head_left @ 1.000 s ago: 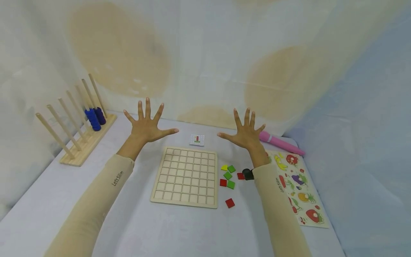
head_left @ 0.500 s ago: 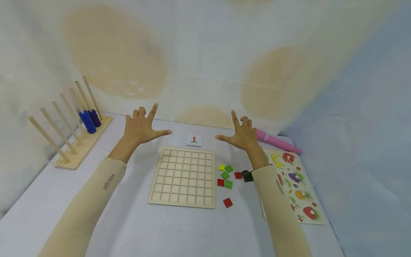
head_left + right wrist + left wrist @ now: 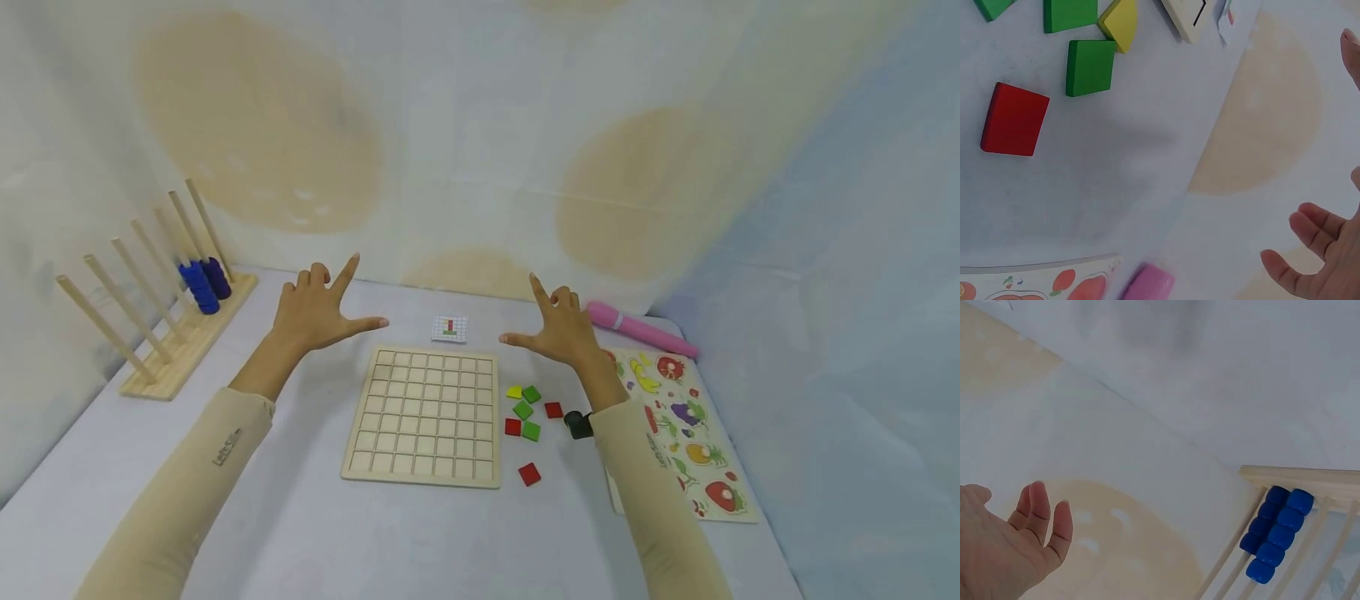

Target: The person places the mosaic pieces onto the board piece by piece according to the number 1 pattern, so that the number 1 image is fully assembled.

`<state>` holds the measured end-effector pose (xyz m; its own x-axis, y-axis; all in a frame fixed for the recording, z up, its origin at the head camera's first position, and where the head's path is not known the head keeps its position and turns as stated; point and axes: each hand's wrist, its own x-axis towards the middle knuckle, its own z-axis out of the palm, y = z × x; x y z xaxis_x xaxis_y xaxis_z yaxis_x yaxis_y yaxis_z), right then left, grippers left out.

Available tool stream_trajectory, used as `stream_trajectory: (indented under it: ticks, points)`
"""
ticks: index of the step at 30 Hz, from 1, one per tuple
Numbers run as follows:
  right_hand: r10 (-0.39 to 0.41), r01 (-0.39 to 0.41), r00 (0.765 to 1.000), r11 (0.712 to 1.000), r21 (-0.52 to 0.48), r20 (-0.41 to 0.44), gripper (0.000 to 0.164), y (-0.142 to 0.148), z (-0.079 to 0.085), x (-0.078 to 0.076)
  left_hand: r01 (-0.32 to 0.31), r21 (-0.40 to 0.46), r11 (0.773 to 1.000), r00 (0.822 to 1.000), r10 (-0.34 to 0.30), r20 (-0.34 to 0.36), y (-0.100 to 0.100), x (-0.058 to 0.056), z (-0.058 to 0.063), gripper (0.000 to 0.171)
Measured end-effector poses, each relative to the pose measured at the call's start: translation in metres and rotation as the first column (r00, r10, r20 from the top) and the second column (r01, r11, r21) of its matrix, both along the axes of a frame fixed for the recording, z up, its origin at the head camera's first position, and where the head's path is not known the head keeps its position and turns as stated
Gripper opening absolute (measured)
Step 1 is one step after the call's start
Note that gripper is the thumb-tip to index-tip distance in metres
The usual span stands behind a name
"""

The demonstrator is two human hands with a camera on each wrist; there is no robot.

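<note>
Though near, tiles (image 3: 522,409) outside board (image 3: 422,418)

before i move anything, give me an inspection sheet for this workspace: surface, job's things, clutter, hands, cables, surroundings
Surface: pale tabletop
Job's things: grid board, bare of tiles; pattern card beyond it; loose red tiles, green tiles and yellow tile to its right
Clutter: peg rack at left; pink tube and fruit board at right; dark object beside right sleeve, unclear
Hands: left hand and right hand raised, holding nothing
Cables: nothing seen
Surroundings: tan-patched sheet behind
</note>
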<state>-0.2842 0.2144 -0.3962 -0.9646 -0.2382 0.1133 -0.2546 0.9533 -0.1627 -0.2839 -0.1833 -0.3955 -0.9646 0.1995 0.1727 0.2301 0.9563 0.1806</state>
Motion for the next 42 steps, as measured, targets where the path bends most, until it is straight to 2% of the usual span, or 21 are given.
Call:
stream_trajectory:
  ticks: [10,18,27,33,42]
  points:
    - [0.008,-0.008,1.0,1.0,0.002,0.03,0.116,0.0,-0.007,0.011,0.021,-0.018,1.0,1.0,-0.02,0.014,-0.006,0.007,-0.013,0.116]
    - [0.008,-0.007,0.998,1.0,-0.019,0.061,0.113,0.001,-0.012,0.021,0.062,-0.023,0.998,0.998,-0.061,0.034,-0.005,0.017,-0.016,0.115]
    - [0.043,-0.042,0.997,0.999,-0.008,0.06,0.114,-0.001,-0.017,0.035,0.088,-0.05,0.995,0.995,-0.085,0.054,-0.007,0.03,-0.031,0.115]
    - [0.034,-0.032,0.996,0.999,-0.019,0.086,0.114,-0.001,-0.019,0.039,0.121,-0.079,0.99,0.991,-0.115,0.073,-0.009,0.035,-0.038,0.115]
    - [0.065,-0.063,0.995,0.998,-0.028,0.079,0.114,0.001,-0.023,0.048,0.151,-0.086,0.985,0.982,-0.14,0.126,-0.014,0.043,-0.051,0.113]
